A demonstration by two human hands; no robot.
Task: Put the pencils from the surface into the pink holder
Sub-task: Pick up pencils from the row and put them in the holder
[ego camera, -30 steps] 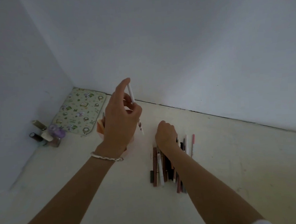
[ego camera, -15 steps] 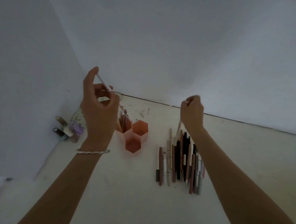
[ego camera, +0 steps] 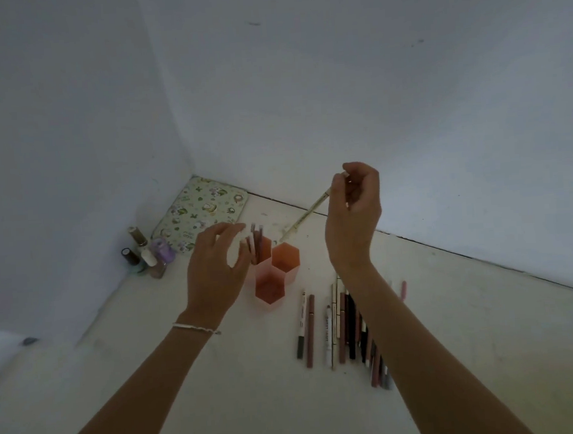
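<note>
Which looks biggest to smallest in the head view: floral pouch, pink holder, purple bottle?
1. Floral pouch, though it lies farthest back, so its lead is safe.
2. Pink holder, three joined cups.
3. Purple bottle, clearly smallest.

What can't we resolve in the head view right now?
- Row of pencils: the right part is covered by the right forearm, so no count.
- Rear cell of the pink holder: its rim is behind the left hand.
- Print on the pencils: too small.
- Nail polish bottles: labels dim and tiny.
- Right hand pinches a pale pencil; its upper end is hidden.
</note>
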